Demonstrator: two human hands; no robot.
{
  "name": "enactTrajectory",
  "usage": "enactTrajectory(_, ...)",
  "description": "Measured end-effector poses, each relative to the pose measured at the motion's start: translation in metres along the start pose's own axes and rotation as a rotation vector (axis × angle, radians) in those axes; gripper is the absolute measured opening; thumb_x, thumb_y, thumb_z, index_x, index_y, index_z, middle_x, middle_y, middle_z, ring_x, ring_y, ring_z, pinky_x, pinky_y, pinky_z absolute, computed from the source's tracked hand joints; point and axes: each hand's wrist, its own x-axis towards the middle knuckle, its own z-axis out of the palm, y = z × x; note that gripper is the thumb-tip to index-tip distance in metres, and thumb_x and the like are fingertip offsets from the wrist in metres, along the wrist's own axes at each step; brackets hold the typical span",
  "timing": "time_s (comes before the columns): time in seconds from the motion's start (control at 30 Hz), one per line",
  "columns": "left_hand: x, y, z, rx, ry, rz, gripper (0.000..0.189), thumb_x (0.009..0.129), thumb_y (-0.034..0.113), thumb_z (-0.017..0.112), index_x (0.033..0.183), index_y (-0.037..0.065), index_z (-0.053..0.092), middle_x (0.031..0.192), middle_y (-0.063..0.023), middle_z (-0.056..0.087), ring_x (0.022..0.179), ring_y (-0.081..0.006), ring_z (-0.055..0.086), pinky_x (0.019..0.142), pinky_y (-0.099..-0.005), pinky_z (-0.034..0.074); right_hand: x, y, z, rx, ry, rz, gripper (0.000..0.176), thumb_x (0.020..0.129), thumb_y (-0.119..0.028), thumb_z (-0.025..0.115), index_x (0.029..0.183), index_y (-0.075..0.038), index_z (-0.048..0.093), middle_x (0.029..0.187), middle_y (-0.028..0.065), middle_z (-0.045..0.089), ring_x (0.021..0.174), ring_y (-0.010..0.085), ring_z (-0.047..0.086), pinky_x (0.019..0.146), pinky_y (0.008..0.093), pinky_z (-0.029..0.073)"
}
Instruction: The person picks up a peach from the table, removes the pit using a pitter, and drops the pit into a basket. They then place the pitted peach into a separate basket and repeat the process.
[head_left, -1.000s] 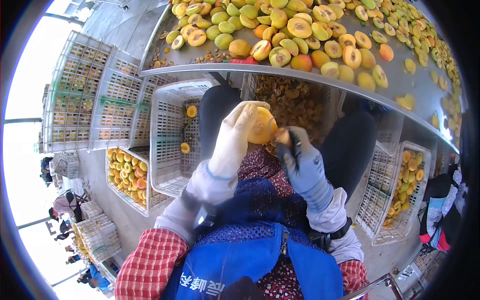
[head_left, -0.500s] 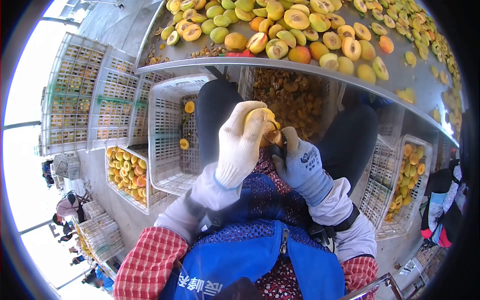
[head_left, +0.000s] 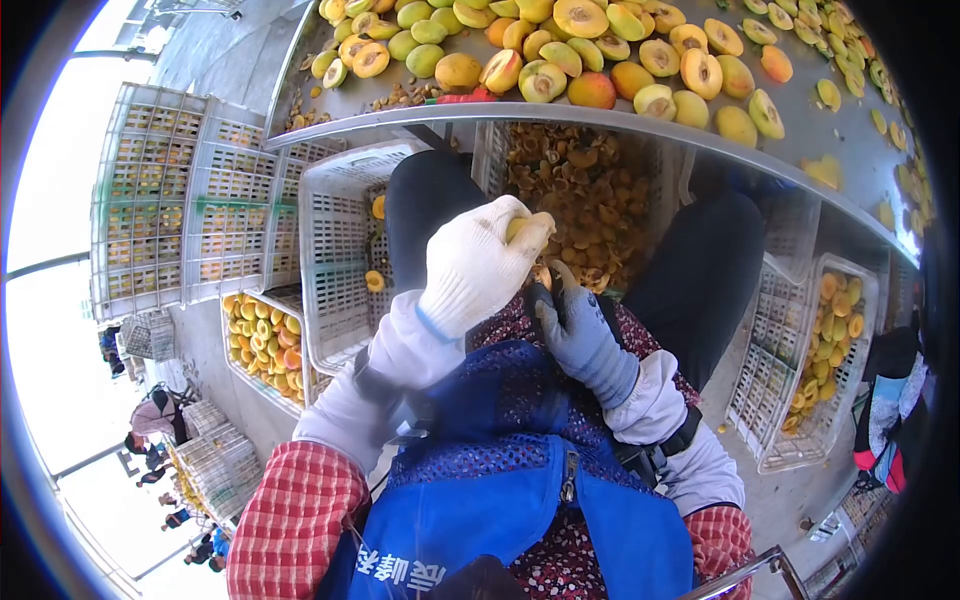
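Note:
My left hand (head_left: 480, 255), in a white knitted glove, is closed around a yellow peach piece (head_left: 516, 229), mostly hidden by the fingers. Just below and to the right, my right hand (head_left: 580, 325) wears a blue-grey glove with dark fingertips. Its thumb and fingers are bent together near a small orange-brown bit (head_left: 542, 273); what they grip is not clear. Both hands are over my lap, close to each other. Beyond them stands a crate of brown peach scraps (head_left: 575, 200) between my knees.
A metal table (head_left: 420, 113) ahead carries many whole and halved peaches (head_left: 545, 80). To the left are a white crate (head_left: 335, 270) with a few halves, a fuller crate (head_left: 265, 340) and stacked crates (head_left: 150, 200). Another peach crate (head_left: 825, 350) stands right. People (head_left: 160, 415) are far left.
The hands have drawn apart slightly. My left hand has turned, hiding more of the peach piece, and my right hand has moved a little left and down. The view has shifted slightly.

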Motion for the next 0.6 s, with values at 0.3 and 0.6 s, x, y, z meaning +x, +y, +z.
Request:
enactTrajectory(0.3,-0.005,-0.008,0.026,-0.285,0.228,0.069,0.018,0.097,0.015,0.056,0.099,-0.001,0.063,0.077,-0.0076,0.066,0.062,-0.0134,0.064,0.057,-0.0252,0.05,0.003,0.02,0.012,0.121,0.197,-0.193,0.05,0.092,-0.016,0.06,0.13,0.012,0.041,0.085,0.0173,0.06,0.07,0.0296,0.062,0.064,0.0392,0.049)
enactTrajectory(0.6,-0.023,0.005,0.035,-0.654,0.392,0.053,0.024,0.097,0.02,0.059,0.112,0.001,0.058,0.096,-0.0116,0.064,0.083,-0.0176,0.065,0.075,-0.0291,0.053,0.009,-0.005,0.006,-0.215,0.261,-0.268,0.039,0.093,-0.012,0.058,0.123,0.007,0.041,0.074,0.0208,0.059,0.063,0.0374,0.061,0.054,0.0423,0.044)
